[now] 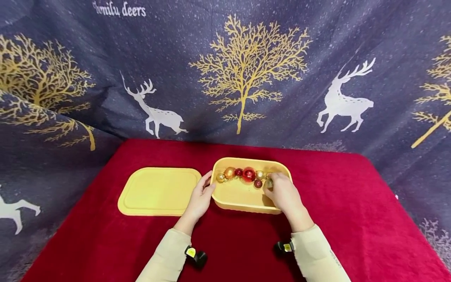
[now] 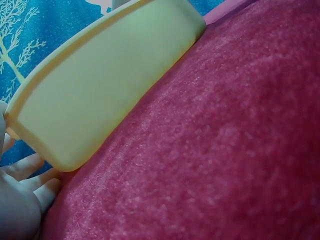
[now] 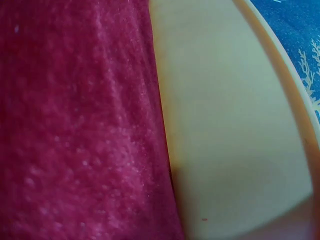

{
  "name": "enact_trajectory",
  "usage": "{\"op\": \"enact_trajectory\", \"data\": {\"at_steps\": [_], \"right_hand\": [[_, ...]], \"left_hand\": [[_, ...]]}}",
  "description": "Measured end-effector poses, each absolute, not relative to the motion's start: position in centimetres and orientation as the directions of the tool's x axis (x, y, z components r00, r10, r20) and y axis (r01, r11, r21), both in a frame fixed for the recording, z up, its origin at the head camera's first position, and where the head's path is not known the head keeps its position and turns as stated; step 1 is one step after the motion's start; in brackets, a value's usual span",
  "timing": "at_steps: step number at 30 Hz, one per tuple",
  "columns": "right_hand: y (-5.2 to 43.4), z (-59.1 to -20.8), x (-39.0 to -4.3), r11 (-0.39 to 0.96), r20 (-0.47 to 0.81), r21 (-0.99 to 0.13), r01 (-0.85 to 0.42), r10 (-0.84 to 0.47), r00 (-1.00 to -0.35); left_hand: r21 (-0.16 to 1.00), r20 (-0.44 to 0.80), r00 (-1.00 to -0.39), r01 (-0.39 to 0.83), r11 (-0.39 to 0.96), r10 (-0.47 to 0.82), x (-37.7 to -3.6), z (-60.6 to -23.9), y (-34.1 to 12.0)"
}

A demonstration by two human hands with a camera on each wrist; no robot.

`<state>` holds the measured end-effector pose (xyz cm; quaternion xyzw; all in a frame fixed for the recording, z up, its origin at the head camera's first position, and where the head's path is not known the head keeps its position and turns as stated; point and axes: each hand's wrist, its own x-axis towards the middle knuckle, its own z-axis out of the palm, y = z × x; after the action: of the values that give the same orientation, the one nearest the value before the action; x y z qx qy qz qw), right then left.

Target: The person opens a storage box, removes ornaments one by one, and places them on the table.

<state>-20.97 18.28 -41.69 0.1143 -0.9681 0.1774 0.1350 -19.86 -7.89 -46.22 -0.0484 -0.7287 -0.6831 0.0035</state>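
Observation:
A yellow rectangular box sits on the red cloth, with several Christmas baubles along its far inner side. Among them are a large red bauble, an orange-gold bauble and a small gold bauble. My left hand rests against the box's left end, thumb by the rim and fingers extended along the outer wall. Reaching into the right end, my right hand holds a greenish-gold bauble between thumb and fingers. In the left wrist view, left fingers touch the box's lower corner.
Left of the box lies a flat yellow lid on the red cloth. Behind the table hangs a dark blue fabric backdrop printed with trees and deer. Both wrists carry small black cameras.

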Motion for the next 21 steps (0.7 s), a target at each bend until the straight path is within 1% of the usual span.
{"op": "enact_trajectory", "data": {"at_steps": [7,16,21], "right_hand": [[18.29,-41.68,-21.04,0.920,0.275,-0.289,-0.264,-0.184,-0.944],[18.70,-41.32,-20.90,0.909,0.320,-0.298,-0.293,-0.194,-0.927],[18.79,-41.12,-20.60,0.898,0.342,-0.320,-0.303,-0.189,-0.921]], "left_hand": [[0.995,0.077,-0.994,0.081,0.053,0.076,-19.78,-46.23,-7.93],[0.995,0.076,-0.996,0.079,0.061,0.050,-19.80,-45.80,-7.52],[0.996,0.054,-0.997,0.057,0.066,0.048,-19.75,-45.88,-7.66]]}}
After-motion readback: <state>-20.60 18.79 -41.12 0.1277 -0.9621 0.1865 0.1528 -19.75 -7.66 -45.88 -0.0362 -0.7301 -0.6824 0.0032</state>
